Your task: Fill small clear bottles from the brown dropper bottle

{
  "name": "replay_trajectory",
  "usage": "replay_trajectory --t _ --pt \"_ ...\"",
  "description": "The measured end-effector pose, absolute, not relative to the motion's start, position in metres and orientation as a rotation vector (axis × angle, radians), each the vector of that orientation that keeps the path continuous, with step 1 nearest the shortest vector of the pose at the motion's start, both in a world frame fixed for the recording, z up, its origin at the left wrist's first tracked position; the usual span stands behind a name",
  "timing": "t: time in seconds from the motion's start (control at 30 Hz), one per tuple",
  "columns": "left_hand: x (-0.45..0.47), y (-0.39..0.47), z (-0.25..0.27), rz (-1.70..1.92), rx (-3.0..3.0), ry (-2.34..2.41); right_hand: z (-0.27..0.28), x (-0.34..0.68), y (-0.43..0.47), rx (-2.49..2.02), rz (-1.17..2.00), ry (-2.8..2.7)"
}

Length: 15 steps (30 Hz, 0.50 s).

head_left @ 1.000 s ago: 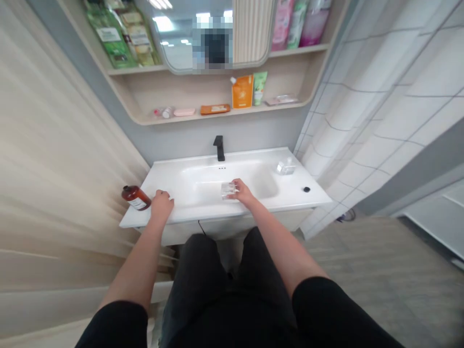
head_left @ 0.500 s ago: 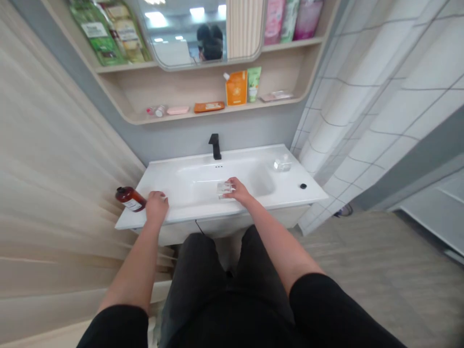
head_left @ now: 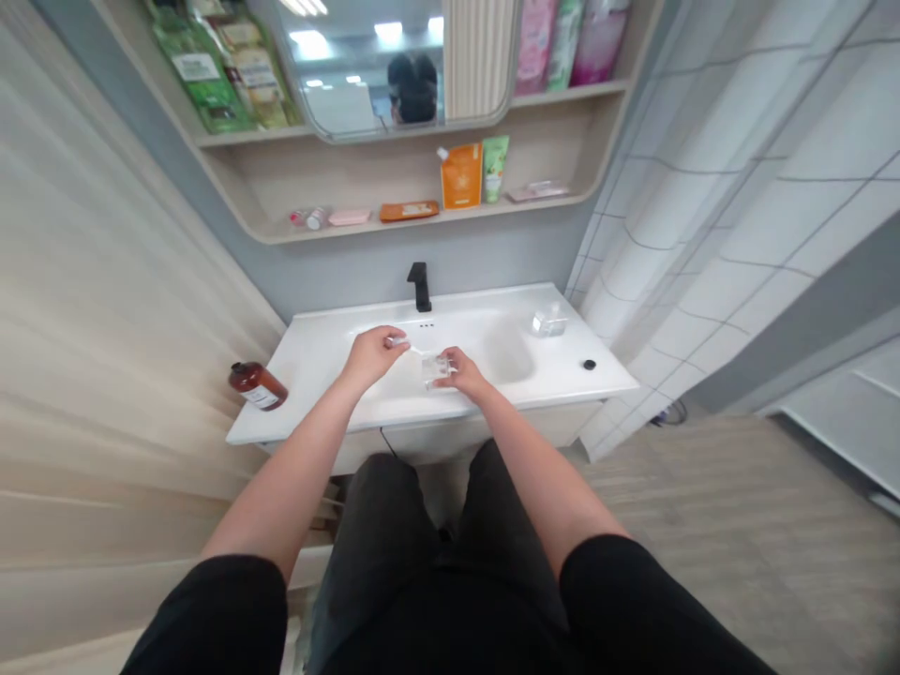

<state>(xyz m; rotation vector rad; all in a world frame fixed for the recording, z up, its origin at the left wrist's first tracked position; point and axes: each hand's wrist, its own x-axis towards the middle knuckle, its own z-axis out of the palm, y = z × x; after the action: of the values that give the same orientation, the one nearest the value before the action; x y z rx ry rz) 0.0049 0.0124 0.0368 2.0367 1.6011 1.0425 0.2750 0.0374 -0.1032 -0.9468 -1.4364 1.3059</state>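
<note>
My right hand (head_left: 460, 371) is closed around a small clear bottle (head_left: 434, 367) over the front of the white basin (head_left: 510, 352). Just left of it, my left hand (head_left: 374, 356) pinches a small whitish pump-like top (head_left: 396, 341). A thin pale stem runs from that piece toward the bottle; whether it touches the bottle I cannot tell. On the counter's left end stands a brown bottle (head_left: 259, 386) with a white label and dark top. Another clear bottle (head_left: 549, 322) sits at the basin's right, with a small round black cap (head_left: 589, 365) nearer the front right corner.
Behind the basin rises a black faucet (head_left: 420, 287). Above, a wall shelf (head_left: 555, 199) carries an orange pouch (head_left: 462, 176), a green tube (head_left: 494, 169) and several small items. A mirror (head_left: 366, 84) hangs over it, between larger bottles. A pale curtain (head_left: 105, 328) borders the left.
My left hand has moved right, from beside the brown bottle to over the basin, bringing the small whitish piece close to the clear bottle. The right hand stays in place, holding that bottle.
</note>
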Motion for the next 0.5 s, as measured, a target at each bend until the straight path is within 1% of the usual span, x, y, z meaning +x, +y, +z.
replay_trajectory --t 0.13,0.23,0.4,0.5 --pt "0.023 0.025 0.05 0.826 2.311 1.602 -0.104 0.273 0.039 -0.948 1.267 -1.457" --pt "0.037 0.032 0.051 0.643 2.433 1.547 -0.106 0.271 0.04 -0.954 1.233 -1.474" --pt "0.063 0.038 0.034 0.288 2.57 1.494 -0.107 0.269 0.04 -1.012 1.177 -1.491" --pt "0.067 0.038 0.023 0.23 2.627 1.534 -0.107 0.268 0.04 -1.022 1.158 -1.507"
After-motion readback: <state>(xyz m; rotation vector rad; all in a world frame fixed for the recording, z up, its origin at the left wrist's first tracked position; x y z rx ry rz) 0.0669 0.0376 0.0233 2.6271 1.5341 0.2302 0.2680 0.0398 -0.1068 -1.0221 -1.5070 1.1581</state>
